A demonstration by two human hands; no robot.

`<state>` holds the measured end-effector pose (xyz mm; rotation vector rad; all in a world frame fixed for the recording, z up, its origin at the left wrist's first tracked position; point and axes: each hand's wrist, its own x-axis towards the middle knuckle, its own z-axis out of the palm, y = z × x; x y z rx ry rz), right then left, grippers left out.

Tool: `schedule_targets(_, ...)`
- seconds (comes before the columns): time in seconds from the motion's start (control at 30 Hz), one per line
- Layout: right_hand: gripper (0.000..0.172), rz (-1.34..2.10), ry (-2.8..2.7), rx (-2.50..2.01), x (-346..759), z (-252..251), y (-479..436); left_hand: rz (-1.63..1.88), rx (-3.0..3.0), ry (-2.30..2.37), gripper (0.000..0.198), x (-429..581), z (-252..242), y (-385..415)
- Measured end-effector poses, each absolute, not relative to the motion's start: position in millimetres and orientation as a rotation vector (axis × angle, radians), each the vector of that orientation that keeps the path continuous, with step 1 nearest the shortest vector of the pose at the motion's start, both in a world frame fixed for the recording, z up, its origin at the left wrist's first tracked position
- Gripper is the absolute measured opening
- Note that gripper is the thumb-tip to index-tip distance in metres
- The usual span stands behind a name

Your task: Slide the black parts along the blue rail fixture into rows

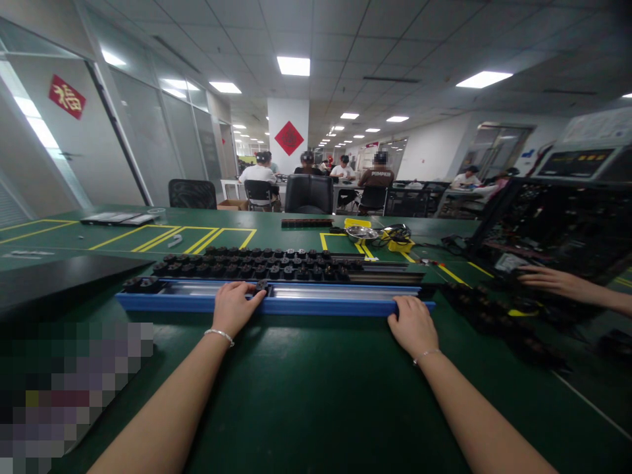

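Observation:
A long blue rail (316, 305) with a silver channel lies across the green table in front of me. My left hand (236, 305) rests on its near edge left of centre, fingers curled over the rim, thumb beside a small black part (261, 286) in the channel. My right hand (413, 322) grips the rail's right end, fingers bent over the edge. Behind the rail lie rows of black link pieces (257, 262). More black parts sit at the rail's left end (142, 283).
A co-worker's hand (553, 282) reaches in from the right near an open black machine frame (557, 227). A metal bowl (361, 232) and yellow boxes stand behind. A dark tray (54, 276) lies at left. Several people sit at tables in the back.

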<state>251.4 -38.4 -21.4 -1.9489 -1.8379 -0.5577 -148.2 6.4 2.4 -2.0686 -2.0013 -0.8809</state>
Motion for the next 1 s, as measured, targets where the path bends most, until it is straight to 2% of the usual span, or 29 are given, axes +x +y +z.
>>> schedule_targets(1.0,0.034,-0.558,-1.841,-1.952,250.9,-20.4,-38.3,-0.877,-2.127,-1.952,0.035,-145.7,2.6,5.7)
